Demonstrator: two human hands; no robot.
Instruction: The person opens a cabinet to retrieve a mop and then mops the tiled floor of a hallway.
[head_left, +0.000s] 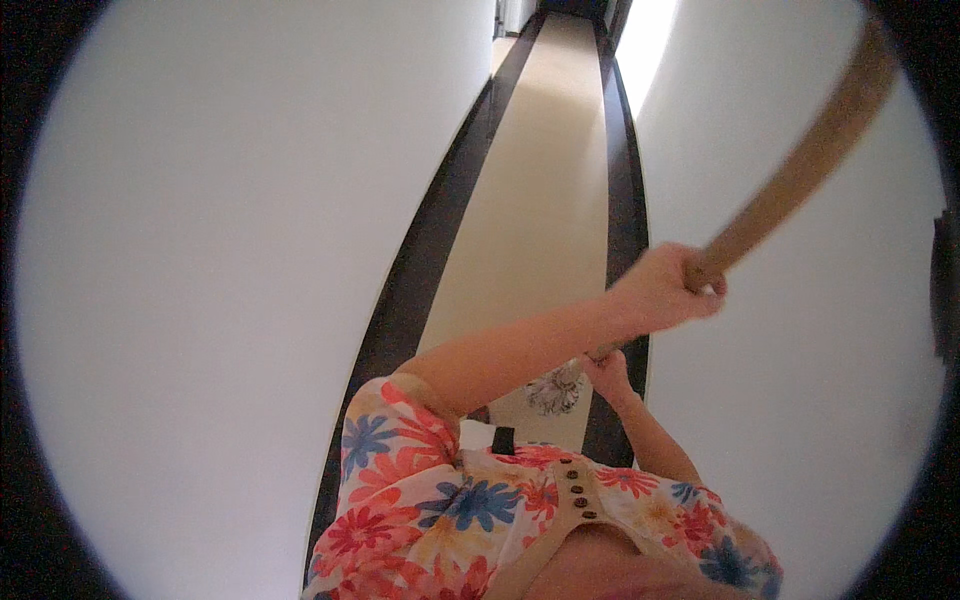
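Note:
A long brown mop handle (795, 180) slants from the upper right down toward the middle. My left hand (667, 289) is closed around it, with the left forearm reaching across in front of my body. Lower down, my right hand (611, 375) grips the same handle near its lower end. Part of the handle is hidden behind the left forearm. Beside the right hand, a grey stringy mop head (556, 390) shows over the floor; whether it touches the floor cannot be told.
A narrow corridor with a beige floor (536, 195) and dark border strips runs ahead. Plain white walls (225, 225) stand close on both sides, the right one (787, 360) near the handle. Bright light falls on the right wall at the far end, near a dark opening.

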